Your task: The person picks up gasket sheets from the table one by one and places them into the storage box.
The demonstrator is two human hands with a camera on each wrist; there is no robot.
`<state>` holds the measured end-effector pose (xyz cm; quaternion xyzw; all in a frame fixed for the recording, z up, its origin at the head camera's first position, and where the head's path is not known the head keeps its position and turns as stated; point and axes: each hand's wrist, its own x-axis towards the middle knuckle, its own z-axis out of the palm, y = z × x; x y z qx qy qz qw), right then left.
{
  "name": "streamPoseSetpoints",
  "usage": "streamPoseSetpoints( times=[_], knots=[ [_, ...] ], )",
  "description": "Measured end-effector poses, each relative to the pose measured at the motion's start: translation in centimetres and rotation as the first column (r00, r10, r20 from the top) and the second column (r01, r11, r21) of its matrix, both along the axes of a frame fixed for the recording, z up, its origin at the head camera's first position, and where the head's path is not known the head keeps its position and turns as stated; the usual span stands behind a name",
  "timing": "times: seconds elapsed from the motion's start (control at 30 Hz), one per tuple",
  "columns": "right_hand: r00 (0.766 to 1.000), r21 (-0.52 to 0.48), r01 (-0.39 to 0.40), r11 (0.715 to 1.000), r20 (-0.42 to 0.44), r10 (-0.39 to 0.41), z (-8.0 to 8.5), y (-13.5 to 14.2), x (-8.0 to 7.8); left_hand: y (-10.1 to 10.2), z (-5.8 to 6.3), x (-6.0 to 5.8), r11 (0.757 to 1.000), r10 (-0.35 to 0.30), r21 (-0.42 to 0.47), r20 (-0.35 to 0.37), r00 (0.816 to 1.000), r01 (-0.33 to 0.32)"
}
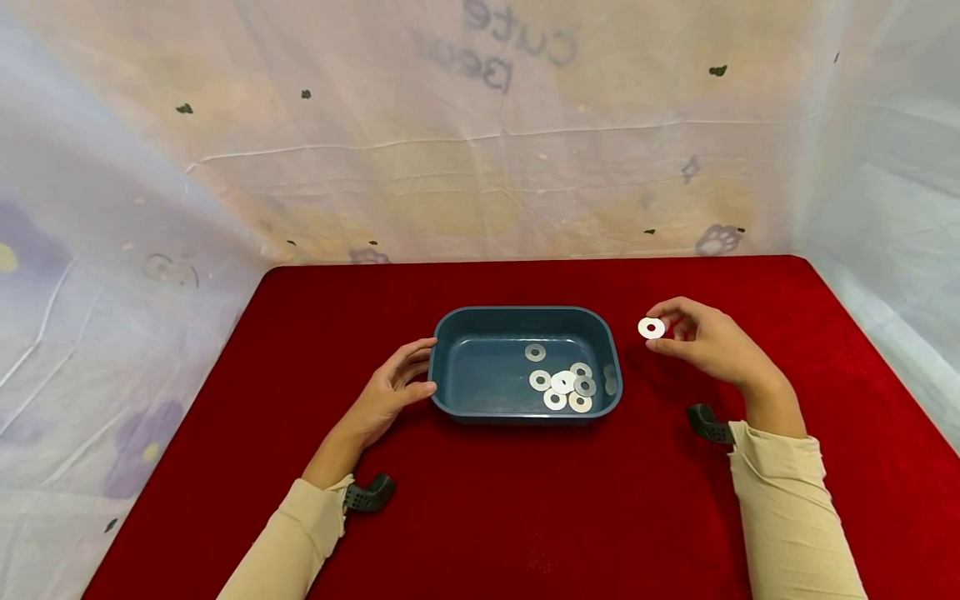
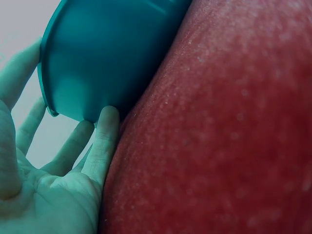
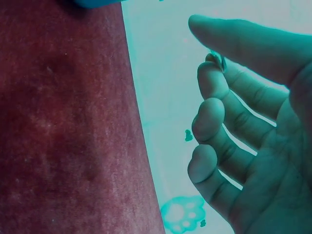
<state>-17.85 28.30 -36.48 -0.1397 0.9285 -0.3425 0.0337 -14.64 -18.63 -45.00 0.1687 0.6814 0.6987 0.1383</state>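
A blue rectangular tray (image 1: 480,375) sits on the red cloth, with several flat metal washers (image 1: 557,386) toward its right end, some overlapping. My left hand (image 1: 382,393) is at the tray's left end, its fingers and thumb touching the outside. In the left wrist view, fairly straight fingertips rest against the tray wall (image 2: 102,58). To the right of the tray, above the cloth, my right hand (image 1: 705,343) pinches one washer (image 1: 643,332) between thumb and fingers, its flat face visible. The right wrist view shows only a thin edge near the thumb; its other fingers are curled.
Red cloth (image 1: 525,517) covers the table around the tray. A printed pale curtain (image 1: 450,183) stands behind the table, and more curtain hangs at both sides. A dark wrist device (image 1: 371,493) is on the left forearm, another (image 1: 708,425) on the right.
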Motion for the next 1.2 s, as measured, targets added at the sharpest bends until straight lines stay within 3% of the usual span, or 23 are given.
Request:
streamPoseSetpoints(
  times=[0.77, 1.2],
  knots=[
    [1.000, -0.008, 0.015, 1.000, -0.024, -0.015, 0.9, -0.1, 0.4, -0.1, -0.2, -0.1, 1.000, 0.001, -0.014, -0.005, 1.000, -0.001],
    [0.998, -0.028, -0.032, 0.999, -0.050, 0.030, 0.7, -1.1, 0.2, 0.0, 0.2, 0.0, 1.000, 0.002, -0.010, 0.002, 1.000, -0.002]
  ],
)
